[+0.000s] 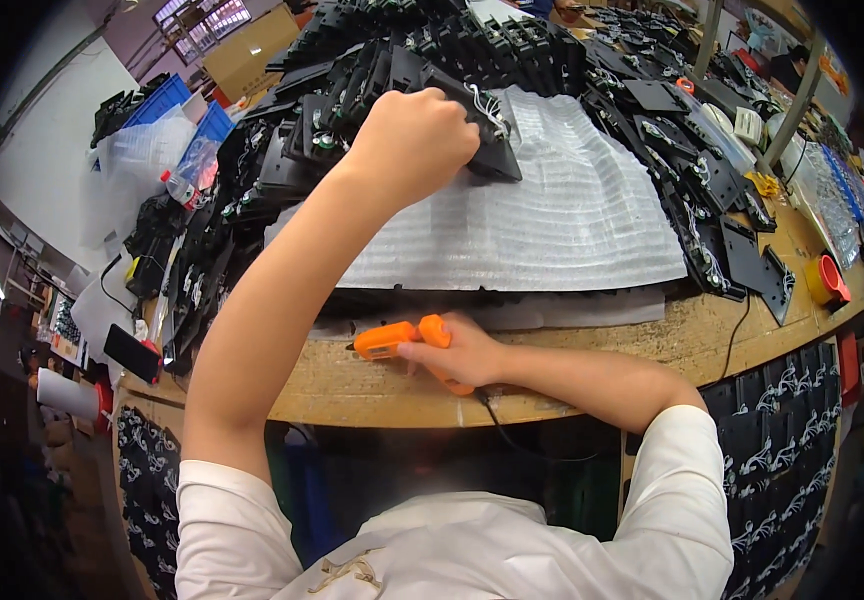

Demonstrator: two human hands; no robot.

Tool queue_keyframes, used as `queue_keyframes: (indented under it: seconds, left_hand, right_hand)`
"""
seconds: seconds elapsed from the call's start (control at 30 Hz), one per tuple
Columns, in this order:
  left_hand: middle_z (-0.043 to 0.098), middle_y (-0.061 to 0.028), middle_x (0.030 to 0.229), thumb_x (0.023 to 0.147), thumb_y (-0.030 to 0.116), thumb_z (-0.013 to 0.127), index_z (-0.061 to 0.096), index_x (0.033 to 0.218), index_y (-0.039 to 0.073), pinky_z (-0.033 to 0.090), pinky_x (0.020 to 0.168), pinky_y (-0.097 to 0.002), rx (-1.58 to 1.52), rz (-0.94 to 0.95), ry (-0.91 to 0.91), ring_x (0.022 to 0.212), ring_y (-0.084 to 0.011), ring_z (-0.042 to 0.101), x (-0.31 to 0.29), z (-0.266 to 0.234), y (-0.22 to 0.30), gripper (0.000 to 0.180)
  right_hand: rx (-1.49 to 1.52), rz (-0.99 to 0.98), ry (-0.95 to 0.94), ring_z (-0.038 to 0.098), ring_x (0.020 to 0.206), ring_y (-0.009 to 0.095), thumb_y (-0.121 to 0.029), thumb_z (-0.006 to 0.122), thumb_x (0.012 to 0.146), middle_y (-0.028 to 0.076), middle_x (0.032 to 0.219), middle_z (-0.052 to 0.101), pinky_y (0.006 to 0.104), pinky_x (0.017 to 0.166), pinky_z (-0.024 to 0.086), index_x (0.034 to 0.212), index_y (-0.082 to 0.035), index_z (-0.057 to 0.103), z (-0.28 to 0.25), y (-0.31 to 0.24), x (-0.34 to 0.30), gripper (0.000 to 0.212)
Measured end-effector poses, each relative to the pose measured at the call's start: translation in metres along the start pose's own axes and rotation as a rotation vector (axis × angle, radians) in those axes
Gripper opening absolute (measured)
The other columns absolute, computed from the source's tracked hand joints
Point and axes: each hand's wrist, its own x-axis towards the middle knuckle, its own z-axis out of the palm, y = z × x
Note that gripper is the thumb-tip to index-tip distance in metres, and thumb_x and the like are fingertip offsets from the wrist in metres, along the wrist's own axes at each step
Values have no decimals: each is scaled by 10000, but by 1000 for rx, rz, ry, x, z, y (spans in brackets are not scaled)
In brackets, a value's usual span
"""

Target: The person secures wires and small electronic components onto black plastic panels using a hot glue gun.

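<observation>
My left hand (417,140) reaches far forward over the table, its fingers curled closed. It grips a flat black panel (495,160) with white wires, tilted above the sheet of white foam (552,225); the fingertips are hidden behind the hand. Near the table's front edge, my right hand (467,352) is wrapped round an orange hot glue gun (384,341). Its dark nozzle points left, and a black cord (497,415) runs down from its handle.
Piles of black panels with wires (337,90) rise behind and left of the foam, with more (697,190) along the right. An orange roll of tape (828,278) stands on the right. A phone (132,353) is propped at left, below a plastic bottle (180,188) and blue crates (157,100).
</observation>
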Motion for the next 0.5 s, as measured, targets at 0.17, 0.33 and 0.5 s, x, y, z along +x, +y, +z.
queue_keyframes:
  seconds: [0.17, 0.33, 0.5]
  left_hand:
    - [609, -84, 822, 780, 95, 641, 644, 1021, 55, 544, 716, -372, -40, 97, -81, 828, -250, 641, -13, -28, -5, 244]
    - [654, -126, 890, 710, -32, 628, 667, 968, 19, 564, 753, -360, -284, 83, 232, 865, -289, 672, -62, -51, -18, 266]
    - [634, -284, 1082, 592, 16, 635, 689, 875, -76, 574, 768, -353, -667, -151, 633, 948, -343, 684, -111, -60, 40, 302]
  right_hand:
    - [-94, 4, 21, 541, 656, 67, -327, 593, 943, 14, 771, 656, 258, 583, 453, 961, -30, 678, -5, 14, 4, 310]
    - [-63, 69, -15, 571, 695, 89, -339, 594, 948, 16, 758, 632, 270, 639, 467, 960, -29, 641, -2, 10, 4, 313]
    - [56, -36, 21, 575, 697, 90, -274, 600, 951, 21, 770, 620, 262, 625, 479, 988, -24, 624, 0, 12, -5, 254]
